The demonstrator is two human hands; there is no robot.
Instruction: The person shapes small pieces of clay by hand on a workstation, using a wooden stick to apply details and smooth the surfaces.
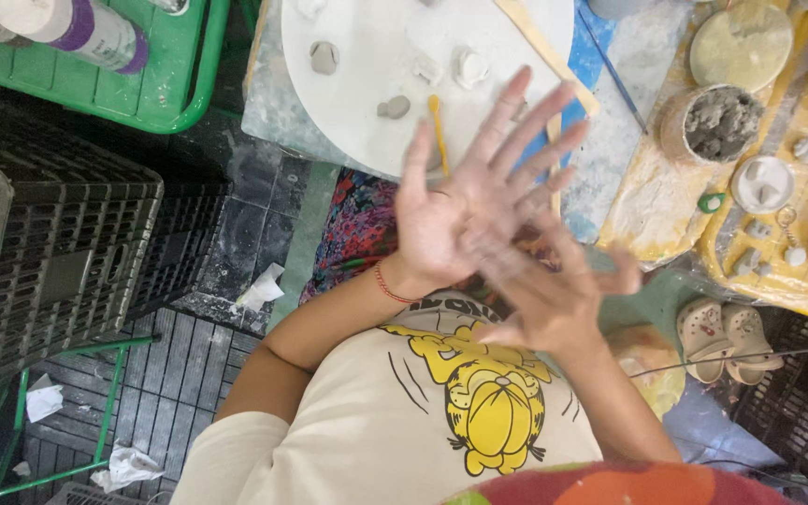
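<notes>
The left hand (460, 220) and right hand (554, 299) meet palm against palm above the person's lap, fingers (497, 122) spread wide and holding nothing, both dusted pale grey. Just beyond them a round white board (367, 84) rests on the table (628, 159), carrying small grey clay lumps (393, 107) and a yellow modelling tool (438, 131), while a tub of grey clay (714, 122) sits to the right on a clay-smeared yellow sheet (656, 215). On the dark tiled floor (180, 374) to the left stand a black plastic crate (58, 243) and a green crate (142, 84), with scraps of crumpled white paper (259, 290) scattered about.
</notes>
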